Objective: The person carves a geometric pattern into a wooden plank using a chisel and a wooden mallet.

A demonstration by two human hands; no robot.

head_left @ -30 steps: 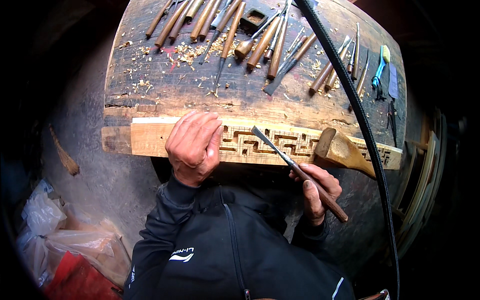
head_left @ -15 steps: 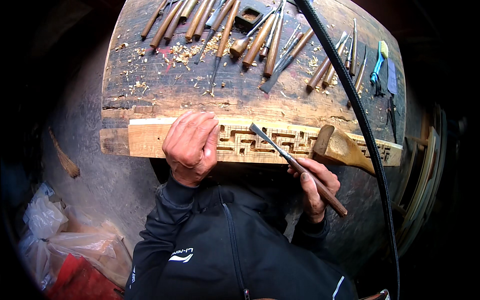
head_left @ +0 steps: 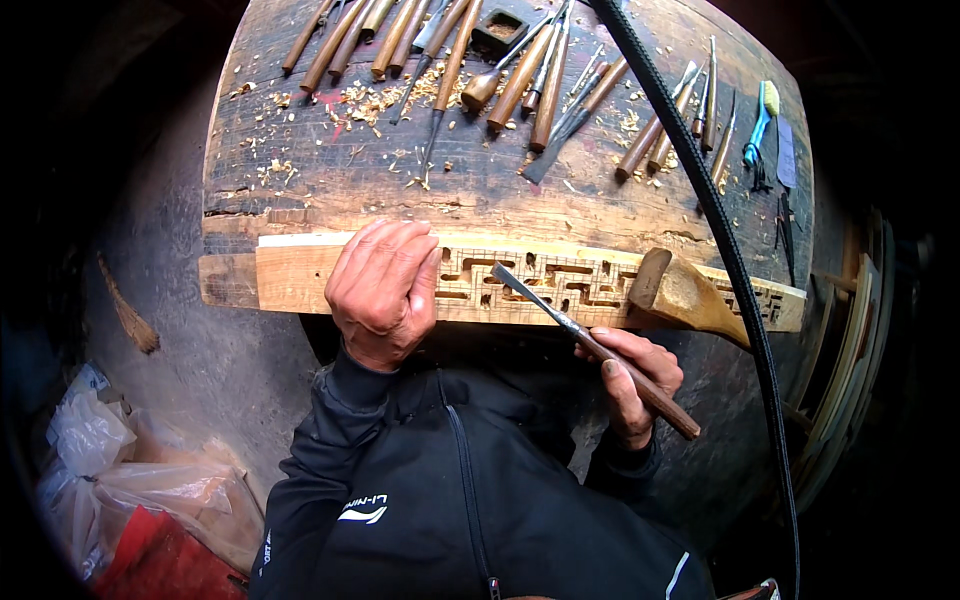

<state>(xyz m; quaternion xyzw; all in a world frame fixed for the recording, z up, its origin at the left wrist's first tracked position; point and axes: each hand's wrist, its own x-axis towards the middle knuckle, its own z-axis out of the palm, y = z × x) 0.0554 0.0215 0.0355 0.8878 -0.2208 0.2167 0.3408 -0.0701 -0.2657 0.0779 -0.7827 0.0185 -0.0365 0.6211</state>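
My right hand (head_left: 640, 395) is closed around the dark wooden handle of a chisel (head_left: 556, 314). The chisel's flat steel blade points up and left, with its tip over the carved part of a long wooden board (head_left: 290, 282). Pencil grid lines and cut-out slots run along the board's middle and right. On its left part lies my left hand (head_left: 382, 298), fingers together and bent over the board; its fingertips are partly hidden. A wooden mallet (head_left: 690, 298) rests across the board to the right of the chisel, its handle slanting toward me.
Several chisels and gouges (head_left: 520, 80) lie along the far side of the worn workbench (head_left: 330, 190), among wood shavings. A small dark square box (head_left: 498, 34) and a blue brush (head_left: 758, 130) are there too. A black braided cable (head_left: 690, 150) crosses the right side. Plastic bags (head_left: 100, 450) lie lower left.
The chisel's tip has moved slightly left and down over the board, and my right hand has shifted a little right and down with it. My left hand has stayed in place.
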